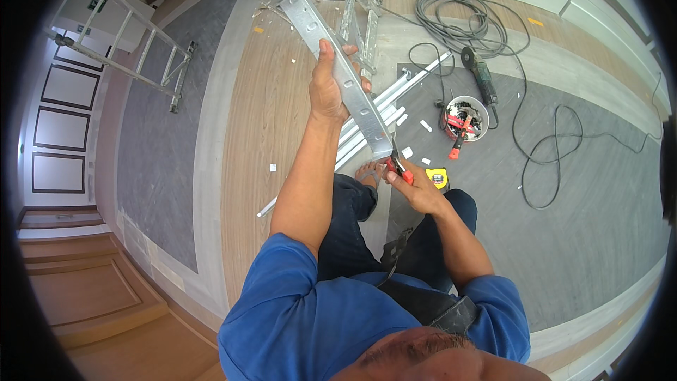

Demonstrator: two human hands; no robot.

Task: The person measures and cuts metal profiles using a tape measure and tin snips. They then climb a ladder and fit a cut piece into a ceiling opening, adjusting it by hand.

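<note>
A long silvery metal channel (364, 114) with slots slants down toward me. My left hand (330, 83) is closed around its middle, thumb on the near side and fingertips showing past the far edge. At the channel's lower end, my right hand (420, 189) grips red-handled metal snips (403, 171). The snips' dark jaws meet the channel's end; whether they bite into the metal is too small to tell. Just right of that hand, a yellow tape measure (438, 177) lies on the floor. Beneath the channel are several white strips (384, 107) on the floor, partly hidden.
A white bucket (485, 124) holds a red-handled tool (458, 142). Beside it lies an angle grinder (482, 79). A coiled cable (430, 8) trails across the floor to the right. A ladder (374, 28) stands ahead, another metal frame (144, 53) at far left. Small white scraps litter the floor.
</note>
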